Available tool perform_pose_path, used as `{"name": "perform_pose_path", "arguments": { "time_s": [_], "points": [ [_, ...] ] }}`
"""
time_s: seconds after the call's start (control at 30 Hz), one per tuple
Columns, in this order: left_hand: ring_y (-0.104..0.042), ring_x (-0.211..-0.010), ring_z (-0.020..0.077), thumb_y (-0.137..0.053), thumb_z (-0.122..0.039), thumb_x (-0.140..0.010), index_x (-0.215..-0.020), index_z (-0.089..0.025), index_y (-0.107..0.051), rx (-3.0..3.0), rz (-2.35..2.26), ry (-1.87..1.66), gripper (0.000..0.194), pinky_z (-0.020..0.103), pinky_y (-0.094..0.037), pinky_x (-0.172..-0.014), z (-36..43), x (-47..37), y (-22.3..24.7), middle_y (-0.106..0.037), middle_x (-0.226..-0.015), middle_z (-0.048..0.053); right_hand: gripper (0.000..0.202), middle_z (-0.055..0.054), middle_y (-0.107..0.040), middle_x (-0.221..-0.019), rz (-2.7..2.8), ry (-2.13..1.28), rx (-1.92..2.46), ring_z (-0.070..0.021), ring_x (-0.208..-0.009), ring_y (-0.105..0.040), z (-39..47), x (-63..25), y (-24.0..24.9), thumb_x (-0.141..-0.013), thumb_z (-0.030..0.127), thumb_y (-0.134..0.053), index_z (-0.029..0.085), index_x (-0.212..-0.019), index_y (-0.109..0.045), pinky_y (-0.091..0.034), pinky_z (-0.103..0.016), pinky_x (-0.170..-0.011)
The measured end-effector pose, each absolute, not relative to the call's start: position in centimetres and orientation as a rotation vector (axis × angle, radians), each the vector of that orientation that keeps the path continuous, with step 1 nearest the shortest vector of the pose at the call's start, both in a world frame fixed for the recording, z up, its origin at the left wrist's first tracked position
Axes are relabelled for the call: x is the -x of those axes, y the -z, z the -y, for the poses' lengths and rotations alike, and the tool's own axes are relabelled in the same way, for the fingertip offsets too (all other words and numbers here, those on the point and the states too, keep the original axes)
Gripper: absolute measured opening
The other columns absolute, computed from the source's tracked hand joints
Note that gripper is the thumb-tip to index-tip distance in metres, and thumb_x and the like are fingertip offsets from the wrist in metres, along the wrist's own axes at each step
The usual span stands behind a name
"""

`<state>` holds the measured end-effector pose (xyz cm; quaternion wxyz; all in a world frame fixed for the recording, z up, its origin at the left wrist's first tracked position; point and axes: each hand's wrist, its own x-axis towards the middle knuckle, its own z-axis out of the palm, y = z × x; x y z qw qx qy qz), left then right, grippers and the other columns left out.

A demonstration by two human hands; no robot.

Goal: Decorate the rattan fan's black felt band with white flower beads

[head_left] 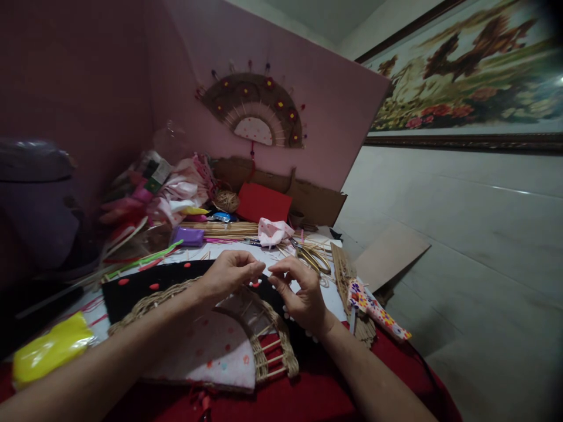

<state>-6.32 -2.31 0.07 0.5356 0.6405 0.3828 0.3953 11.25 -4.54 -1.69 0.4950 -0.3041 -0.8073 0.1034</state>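
Note:
A fan-shaped craft piece lies in front of me. Its outer band is black fabric [176,271] with red and white dots, bordered by woven twine [281,343] over thin sticks. The inner part is white spotted fabric [220,346]. Just above the black band, my left hand [233,272] has thumb and index finger pressed together. Facing it, my right hand [303,293] curls with its thumb and index tips close together. Anything between the fingertips of either hand is too small to make out. Small white and red bits sit on the black fabric beneath.
Gold-handled scissors [314,258] lie beyond my right hand. A yellow packet [55,349] is at left, a purple packet [189,237] behind. Bundled sticks [229,228], a twine ball [226,201] and a red sheet [264,202] fill the back. A finished fan [255,108] hangs on the pink board.

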Motion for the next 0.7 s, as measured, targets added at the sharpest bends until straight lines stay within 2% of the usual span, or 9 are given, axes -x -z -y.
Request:
{"name": "perform_pose_path", "arguments": {
  "time_s": [0.3,0.53,0.6,0.7],
  "points": [
    [-0.040,-0.048,0.0066,-0.060,-0.051,-0.069,-0.056,-0.012,-0.057,-1.639,-0.907,-0.903,0.040,0.019,-0.026,-0.045,2.0,6.1,0.8,-0.053,-0.052,-0.002,0.006,-0.003,-0.057,-0.079,2.008,-0.279,0.746,-0.0139,-0.071,-0.053,4.5,-11.2,2.0,-0.083,0.021,-0.054,0.019,-0.088,-0.057,-0.044,-0.026,-0.060],
    [-0.044,-0.049,0.0091,-0.051,-0.050,-0.074,-0.060,-0.012,-0.061,-1.718,-0.986,-0.900,0.042,0.020,-0.031,-0.047,2.0,6.1,0.4,-0.055,-0.053,0.000,0.005,-0.003,-0.058,-0.077,1.993,-0.248,0.789,-0.0141,-0.070,-0.053,4.4,-11.1,1.9,-0.084,0.020,-0.052,0.020,-0.082,-0.056,-0.043,-0.027,-0.063],
    [-0.046,-0.051,0.0104,-0.052,-0.046,-0.074,-0.061,-0.013,-0.061,-1.800,-1.057,-0.916,0.036,0.021,-0.033,-0.049,1.5,6.7,0.4,-0.056,-0.054,0.000,0.004,-0.003,-0.057,-0.077,1.991,-0.226,0.839,-0.0140,-0.070,-0.052,4.2,-11.2,1.9,-0.084,0.020,-0.053,0.019,-0.081,-0.056,-0.043,-0.026,-0.063],
    [-0.050,-0.057,0.0132,-0.059,-0.032,-0.067,-0.064,-0.015,-0.064,-2.057,-1.236,-0.888,0.018,0.023,-0.035,-0.054,0.4,7.9,0.9,-0.060,-0.058,0.000,0.005,-0.002,-0.057,-0.077,2.047,-0.175,0.962,-0.0143,-0.071,-0.052,3.7,-11.5,2.2,-0.081,0.017,-0.056,0.019,-0.078,-0.058,-0.041,-0.026,-0.063]
  ]
}}
